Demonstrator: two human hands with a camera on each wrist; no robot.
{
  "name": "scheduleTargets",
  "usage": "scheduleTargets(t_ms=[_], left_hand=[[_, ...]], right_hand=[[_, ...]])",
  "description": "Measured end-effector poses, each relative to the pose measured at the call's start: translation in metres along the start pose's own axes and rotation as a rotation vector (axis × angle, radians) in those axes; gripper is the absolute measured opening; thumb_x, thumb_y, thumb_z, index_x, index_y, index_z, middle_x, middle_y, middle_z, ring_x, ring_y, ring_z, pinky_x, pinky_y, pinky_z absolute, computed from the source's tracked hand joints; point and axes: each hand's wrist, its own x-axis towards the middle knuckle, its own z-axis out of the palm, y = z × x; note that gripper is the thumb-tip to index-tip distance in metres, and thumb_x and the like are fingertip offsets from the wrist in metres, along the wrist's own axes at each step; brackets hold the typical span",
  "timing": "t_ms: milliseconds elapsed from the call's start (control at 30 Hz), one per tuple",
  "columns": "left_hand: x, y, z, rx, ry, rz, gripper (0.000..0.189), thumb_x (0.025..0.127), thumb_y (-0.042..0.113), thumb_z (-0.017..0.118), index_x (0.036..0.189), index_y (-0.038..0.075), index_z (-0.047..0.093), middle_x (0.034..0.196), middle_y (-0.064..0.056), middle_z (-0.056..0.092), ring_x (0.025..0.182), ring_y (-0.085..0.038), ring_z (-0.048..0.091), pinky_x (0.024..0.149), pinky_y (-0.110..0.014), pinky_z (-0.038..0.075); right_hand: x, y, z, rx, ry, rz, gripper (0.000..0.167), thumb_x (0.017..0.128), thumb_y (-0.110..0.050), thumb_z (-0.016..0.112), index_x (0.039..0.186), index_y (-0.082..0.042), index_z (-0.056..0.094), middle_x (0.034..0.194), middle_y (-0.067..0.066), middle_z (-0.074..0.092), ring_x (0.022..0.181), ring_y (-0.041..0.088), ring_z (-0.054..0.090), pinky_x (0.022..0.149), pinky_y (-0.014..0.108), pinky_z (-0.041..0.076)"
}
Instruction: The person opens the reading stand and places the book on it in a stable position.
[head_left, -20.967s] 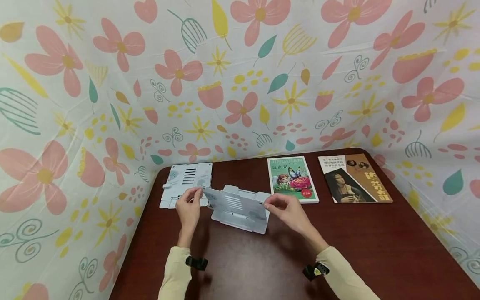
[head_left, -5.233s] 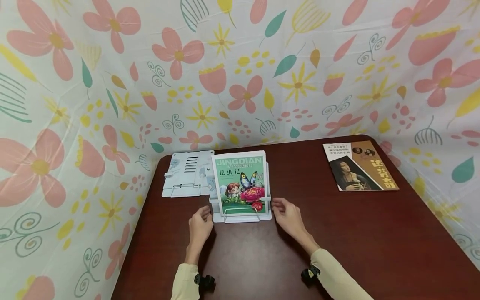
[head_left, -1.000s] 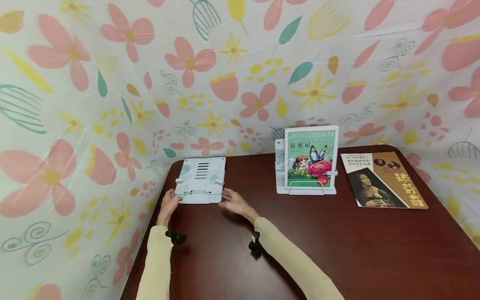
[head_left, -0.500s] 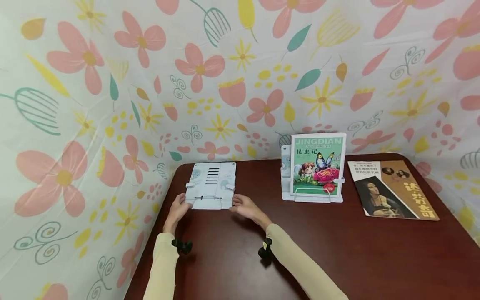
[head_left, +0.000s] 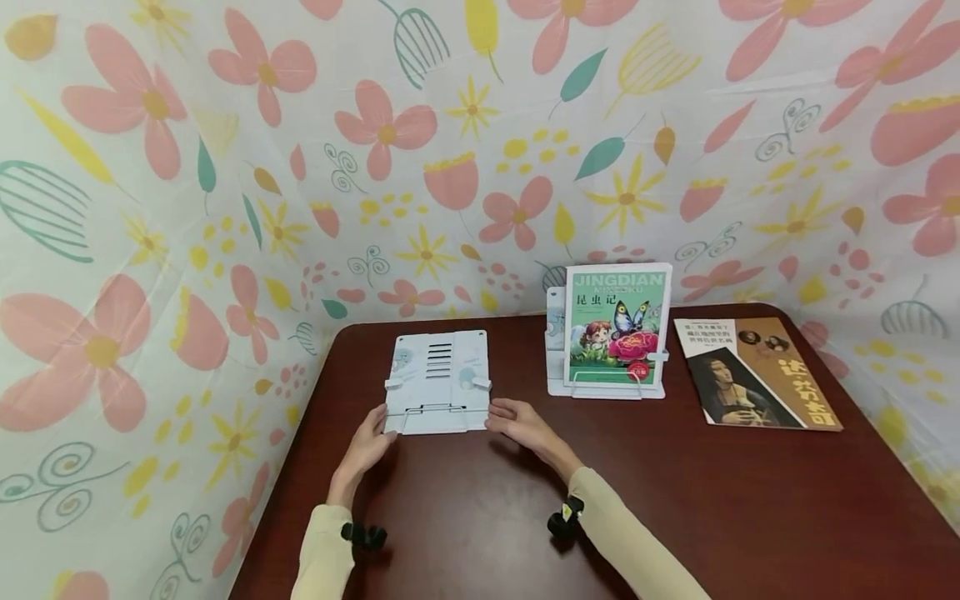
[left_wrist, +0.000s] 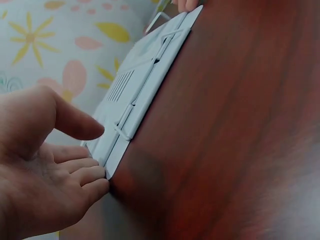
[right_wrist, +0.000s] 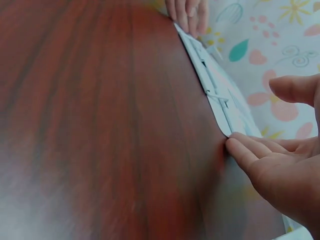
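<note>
A folded-flat white book stand (head_left: 438, 379) with slots and wire clips lies on the table between both hands. My left hand (head_left: 366, 442) is at its near left corner; in the left wrist view the fingertips (left_wrist: 95, 175) touch its side edge, and the thumb is raised apart from them. At the near right corner is my right hand (head_left: 528, 429). The right wrist view has its extended fingers (right_wrist: 250, 152) against the edge, thumb lifted well away. Neither hand curls round the stand.
Farther right, a second white stand (head_left: 555, 367) is propped upright with a green children's book (head_left: 618, 325) leaning on it. Right of that lies a brown and white book (head_left: 757, 375) with a portrait on its cover. A flower-patterned cloth (head_left: 480, 167) hangs behind the brown table (head_left: 465, 525).
Over the last second the flat stand has slid rightward and toward me between both hands. Earlier, the other stand was unfolded, given the green book, and shifted right.
</note>
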Motion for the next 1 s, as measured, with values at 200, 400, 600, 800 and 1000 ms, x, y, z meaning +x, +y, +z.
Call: scheduleTargets(t_ms=[200, 400, 600, 800, 1000], left_hand=[[-0.02, 0.003, 0.017, 0.007, -0.023, 0.017, 0.064, 0.101, 0.006, 0.05, 0.159, -0.002, 0.022, 0.164, -0.027, 0.023, 0.152, -0.041, 0.025, 0.117, -0.058, 0.034], [-0.035, 0.009, 0.031, 0.022, -0.032, 0.051, 0.061, 0.101, 0.004, 0.05, 0.157, -0.004, 0.027, 0.162, -0.028, 0.028, 0.15, -0.042, 0.03, 0.116, -0.058, 0.036], [-0.044, 0.011, 0.042, 0.044, -0.046, 0.085, 0.055, 0.101, -0.004, 0.045, 0.154, -0.007, 0.032, 0.158, -0.03, 0.036, 0.147, -0.043, 0.036, 0.115, -0.056, 0.037], [-0.048, 0.012, 0.046, 0.076, -0.044, 0.119, 0.051, 0.1, -0.005, 0.046, 0.151, -0.005, 0.041, 0.152, -0.026, 0.047, 0.142, -0.04, 0.046, 0.111, -0.052, 0.044], [-0.054, 0.014, 0.049, 0.052, -0.043, 0.152, 0.044, 0.098, -0.007, 0.05, 0.142, -0.005, 0.053, 0.14, -0.026, 0.059, 0.132, -0.038, 0.057, 0.104, -0.048, 0.051]], right_hand=[[-0.021, 0.003, -0.009, -0.014, 0.004, 0.003, 0.064, 0.099, -0.013, 0.062, 0.149, 0.016, 0.035, 0.15, 0.033, 0.046, 0.14, 0.043, 0.047, 0.112, 0.051, 0.044], [-0.04, 0.009, -0.02, -0.026, -0.007, 0.012, 0.065, 0.099, -0.014, 0.062, 0.15, 0.015, 0.033, 0.151, 0.032, 0.045, 0.141, 0.043, 0.046, 0.113, 0.052, 0.042], [-0.059, 0.01, -0.032, -0.055, -0.016, 0.017, 0.067, 0.1, -0.017, 0.062, 0.15, 0.015, 0.032, 0.152, 0.032, 0.044, 0.141, 0.044, 0.045, 0.112, 0.052, 0.043], [-0.078, 0.013, -0.043, -0.079, -0.011, 0.022, 0.066, 0.101, -0.02, 0.062, 0.15, 0.014, 0.034, 0.151, 0.032, 0.045, 0.138, 0.042, 0.049, 0.109, 0.045, 0.048], [-0.095, 0.015, -0.056, -0.107, -0.006, 0.038, 0.062, 0.101, -0.022, 0.062, 0.148, 0.012, 0.041, 0.148, 0.031, 0.049, 0.136, 0.041, 0.053, 0.105, 0.041, 0.052]])
